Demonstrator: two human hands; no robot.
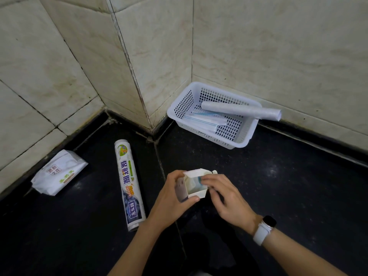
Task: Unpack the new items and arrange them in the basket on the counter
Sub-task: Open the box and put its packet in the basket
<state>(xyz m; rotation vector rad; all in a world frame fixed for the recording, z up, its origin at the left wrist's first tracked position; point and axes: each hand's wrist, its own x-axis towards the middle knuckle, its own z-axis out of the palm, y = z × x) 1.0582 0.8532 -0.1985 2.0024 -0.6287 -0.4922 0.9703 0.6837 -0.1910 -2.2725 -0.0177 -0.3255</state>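
One white basket (239, 143) stands on the dark counter (278, 186). Two rolls are in view: one plain grey roll (241, 110) lying across the basket, and one printed cling-film roll (129, 184) on the counter. One flat packet (205, 119) lies in the basket (it could be more than one, they overlap). One white pouch (58, 172) sits at the far left. One small open carton (192, 186) is held by two hands, the left hand (172, 200) and the right hand (227, 202). One watch (264, 229) is on the right wrist.
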